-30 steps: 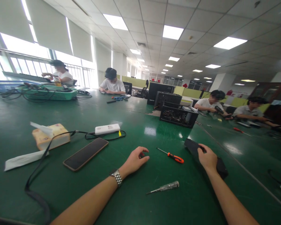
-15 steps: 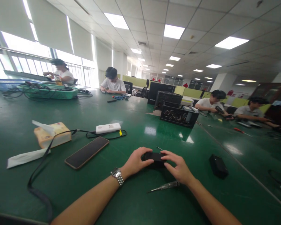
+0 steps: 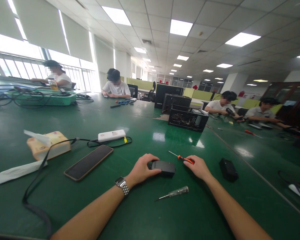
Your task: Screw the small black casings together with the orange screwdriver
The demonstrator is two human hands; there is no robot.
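My left hand (image 3: 143, 170), with a metal-band watch at its wrist, grips the left end of a small black box (image 3: 167, 168) between thumb and fingers. The box rests on the green tabletop. To its right, my right hand (image 3: 199, 169) has its fingers closed around the orange-and-black handle of a screwdriver (image 3: 185, 159). The shaft points away to the upper left. Nearer to me, between my forearms, lies a clear-handled screwdriver (image 3: 176, 192). A second black box (image 3: 228, 169) stands to the right of my right hand.
At left are a phone (image 3: 89, 162), a tissue pack (image 3: 50, 145), a white power strip (image 3: 111, 135) and a black cable. An opened computer case (image 3: 188, 118) stands farther back. A green basket (image 3: 42, 99) holds cables. Several people sit around the table.
My right hand has let go of the black box, moved right and closed on the orange-and-black screwdriver. My left hand still holds the box. The camera view has shifted slightly.
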